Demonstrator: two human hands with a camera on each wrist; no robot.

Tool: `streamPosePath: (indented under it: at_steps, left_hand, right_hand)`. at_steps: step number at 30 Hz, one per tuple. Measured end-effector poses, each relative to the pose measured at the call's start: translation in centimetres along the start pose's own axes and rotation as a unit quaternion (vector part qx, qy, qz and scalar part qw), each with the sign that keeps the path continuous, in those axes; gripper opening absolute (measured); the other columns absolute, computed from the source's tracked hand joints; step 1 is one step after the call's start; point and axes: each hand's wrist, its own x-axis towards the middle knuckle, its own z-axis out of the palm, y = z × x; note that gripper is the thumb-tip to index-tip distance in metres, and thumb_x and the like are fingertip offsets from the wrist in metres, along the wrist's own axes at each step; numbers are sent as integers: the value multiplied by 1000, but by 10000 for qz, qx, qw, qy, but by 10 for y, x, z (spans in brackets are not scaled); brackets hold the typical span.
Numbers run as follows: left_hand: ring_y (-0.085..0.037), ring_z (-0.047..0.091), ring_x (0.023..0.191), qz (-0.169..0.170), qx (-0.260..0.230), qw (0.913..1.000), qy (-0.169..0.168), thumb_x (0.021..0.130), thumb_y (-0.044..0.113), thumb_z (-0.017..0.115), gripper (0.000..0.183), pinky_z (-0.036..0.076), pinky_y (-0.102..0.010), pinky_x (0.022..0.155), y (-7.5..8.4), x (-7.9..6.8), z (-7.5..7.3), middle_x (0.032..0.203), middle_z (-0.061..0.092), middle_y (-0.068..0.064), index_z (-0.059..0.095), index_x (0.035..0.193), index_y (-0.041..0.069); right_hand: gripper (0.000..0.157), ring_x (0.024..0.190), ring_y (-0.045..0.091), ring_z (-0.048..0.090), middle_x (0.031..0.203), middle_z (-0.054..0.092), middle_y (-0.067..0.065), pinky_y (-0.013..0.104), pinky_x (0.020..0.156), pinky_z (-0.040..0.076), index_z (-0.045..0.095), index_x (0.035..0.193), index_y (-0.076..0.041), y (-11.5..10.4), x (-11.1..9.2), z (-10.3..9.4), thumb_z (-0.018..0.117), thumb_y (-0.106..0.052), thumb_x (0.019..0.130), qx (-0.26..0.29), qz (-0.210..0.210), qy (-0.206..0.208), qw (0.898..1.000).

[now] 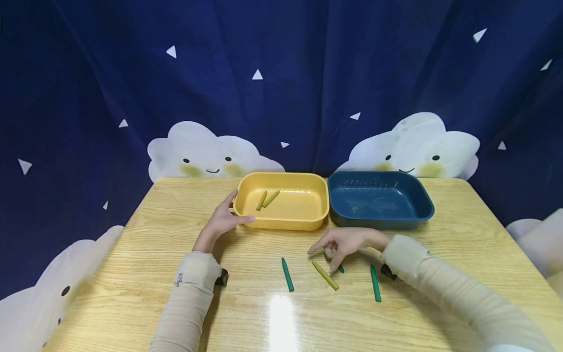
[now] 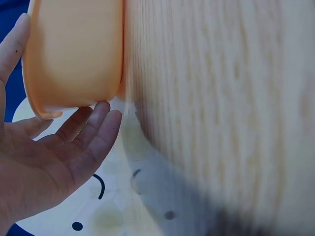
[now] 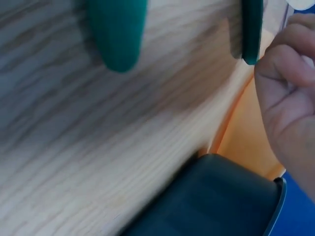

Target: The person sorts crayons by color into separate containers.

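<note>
My left hand (image 1: 223,220) rests against the left end of a yellow plastic tray (image 1: 286,224), its thumb lying along the front rim. The left wrist view shows extended fingers (image 2: 102,110) touching the tray's end wall. Two olive-yellow crayons (image 1: 271,198) lie inside it. My right hand (image 1: 347,240) hovers low over loose crayons, index finger and thumb spread, the other fingers curled in. Just below them lies a yellow crayon (image 1: 325,275). One green crayon (image 1: 341,269) is partly hidden under that hand. Another green crayon (image 1: 288,274) lies to the left, and a third green crayon (image 1: 376,283) to the right.
A dark blue tray (image 1: 378,224) stands against the yellow tray's right side, behind my right hand. Both trays sit near the back edge of a light wooden table (image 1: 250,303). A navy curtain (image 1: 281,107) with clouds and triangles hangs behind.
</note>
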Motion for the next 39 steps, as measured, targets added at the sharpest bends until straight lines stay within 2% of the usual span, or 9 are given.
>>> streamPosePath:
  at_steps: [7, 12, 20, 23, 25, 29, 31, 34, 39]
  left_hand:
    - [-30, 56, 91, -51, -56, 10000, -19, 72, 19, 78, 100, 45, -32, 75, -1, 0, 0, 126, 41, -23, 11, 147, 7]
    - [-31, 55, 92, -48, -68, 10000, -29, 72, 20, 78, 101, 46, -32, 74, -2, 1, 0, 126, 41, -24, 11, 147, 7]
    - [-31, 54, 94, -36, -66, 10000, -45, 72, 21, 78, 101, 46, -32, 75, -3, 1, 0, 126, 41, -25, 11, 147, 7]
    - [-31, 54, 92, -95, -112, 9999, -75, 72, 19, 78, 101, 46, -31, 73, 4, -2, -1, 125, 42, -25, 11, 146, 6]
    - [-31, 54, 92, -116, -152, 9998, -97, 72, 16, 78, 100, 46, -31, 71, 13, -7, -2, 125, 41, -27, 12, 146, 4]
    - [-33, 55, 90, -101, -146, 9998, -128, 75, 10, 74, 95, 46, -33, 70, 30, -18, -4, 125, 39, -31, 11, 145, -1]
    - [-33, 55, 90, -97, -106, 9998, -130, 76, 9, 73, 94, 47, -34, 70, 33, -21, -4, 125, 38, -32, 10, 145, -1]
    - [-33, 54, 90, -137, -148, 9997, -127, 75, 10, 74, 95, 47, -40, 72, 29, -18, -3, 126, 38, -31, 10, 145, 0]
    - [-31, 55, 91, -178, -169, 9997, -98, 73, 17, 77, 101, 48, -42, 70, 8, -5, -2, 126, 39, -27, 10, 146, 6]
  right_hand:
    - [58, 43, 2, 27, 48, 35, -10, 15, 54, 35, 51, 126, 4, 3, 4, 6, 74, -5, 73, -275, 214, 32, 9994]
    - [58, 43, 3, 27, 47, 36, -10, 16, 54, 36, 52, 126, 4, 3, 5, 7, 74, -4, 73, -291, 161, 19, 9994]
    - [49, 43, 1, 27, 46, 38, -10, 16, 47, 28, 61, 118, -3, 6, 6, 10, 73, 1, 71, -434, 458, 212, 9978]
    - [44, 43, 2, 27, 46, 38, -10, 16, 47, 28, 63, 115, -1, 6, 6, 10, 72, 3, 72, -416, 466, 304, 9976]
    - [40, 43, 1, 30, 48, 40, -10, 16, 48, 32, 64, 112, 1, 6, 6, 11, 71, 3, 73, -400, 400, 364, 9977]
    - [26, 47, -1, 38, 53, 48, -10, 19, 52, 43, 66, 100, 0, 7, 4, 11, 70, 0, 75, -503, 38, 419, 9978]
    - [20, 49, -2, 41, 56, 50, -9, 21, 52, 44, 66, 95, -1, 9, 3, 11, 71, -2, 75, -503, -51, 436, 9978]
    - [14, 48, -1, 41, 54, 51, -5, 20, 49, 41, 66, 88, -2, 10, 4, 11, 70, -1, 75, -502, -77, 458, 9977]
    - [11, 46, 1, 41, 52, 53, 8, 18, 47, 37, 67, 84, 1, 11, 5, 14, 70, 3, 73, -409, 65, 605, 9973]
